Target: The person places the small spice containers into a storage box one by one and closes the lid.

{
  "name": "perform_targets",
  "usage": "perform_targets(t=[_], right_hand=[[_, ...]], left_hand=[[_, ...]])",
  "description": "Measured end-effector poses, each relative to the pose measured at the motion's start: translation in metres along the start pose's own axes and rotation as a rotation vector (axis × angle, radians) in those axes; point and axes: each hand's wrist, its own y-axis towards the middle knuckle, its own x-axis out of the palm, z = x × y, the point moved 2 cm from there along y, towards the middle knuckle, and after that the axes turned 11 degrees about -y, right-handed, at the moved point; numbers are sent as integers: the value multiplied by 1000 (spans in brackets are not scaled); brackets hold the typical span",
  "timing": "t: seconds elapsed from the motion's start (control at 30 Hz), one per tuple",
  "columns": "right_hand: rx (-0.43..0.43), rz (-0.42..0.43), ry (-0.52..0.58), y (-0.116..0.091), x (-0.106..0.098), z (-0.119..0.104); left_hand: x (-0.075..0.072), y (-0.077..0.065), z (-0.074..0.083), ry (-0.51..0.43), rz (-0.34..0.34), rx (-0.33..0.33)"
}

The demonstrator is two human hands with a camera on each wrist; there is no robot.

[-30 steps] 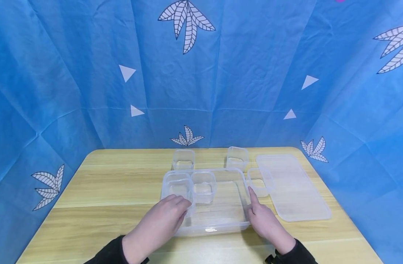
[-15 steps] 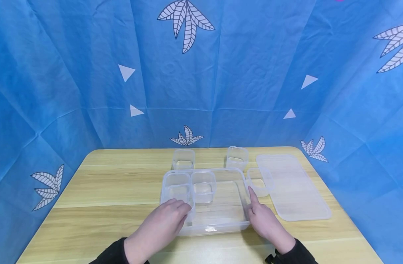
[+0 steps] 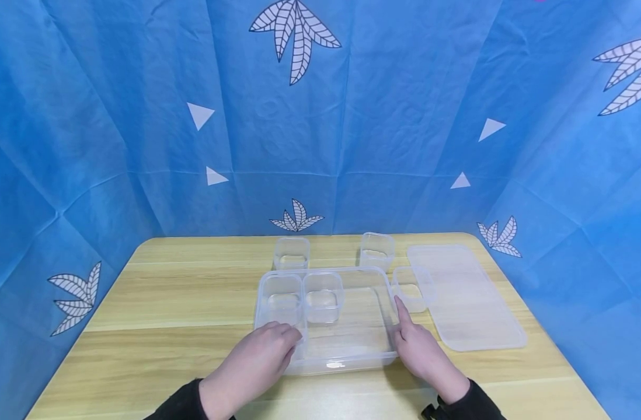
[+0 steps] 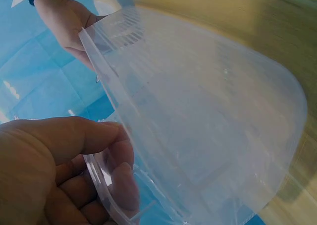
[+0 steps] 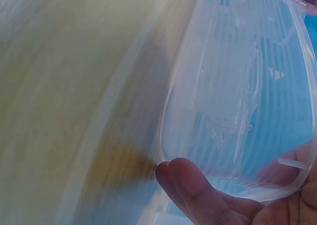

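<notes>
Black sleeves (image 3: 184, 402) at near edge. Left hand (image 3: 257, 361): fingers bent, thumb and fingertips closed in a pinch on the near rim of the left small container (image 3: 281, 300). That container sits inside the large clear box (image 3: 336, 364), at its left end; left wrist view puts the pinch right by the box's wall. Right hand (image 3: 420, 347): index straight along the box's right side, other fingers extended against its outside by a rounded corner; thumb placement can't tell.

Second small container (image 3: 323, 297) stands in the box, just beside the first, well apart from the right fingers. Third small container (image 3: 411, 294) is outside, on the table (image 3: 152, 303), just beyond the right index tip. Flat frosted lid (image 3: 478, 309) lies right of it. Farther: back-left container (image 3: 292, 251) and back-right container (image 3: 377, 249), both behind the box. Blue cloth (image 3: 278, 140) beyond.
</notes>
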Motion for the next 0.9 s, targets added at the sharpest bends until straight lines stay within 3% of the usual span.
perform_targets(t=[0.37,0.9], right_hand=[[2,9,-12,1,-1,0],[-4,11,-14,-1,-2,1]], left_hand=[[5,-2,-5,10,-21,21],[4,-2,-6,15,-106,37]])
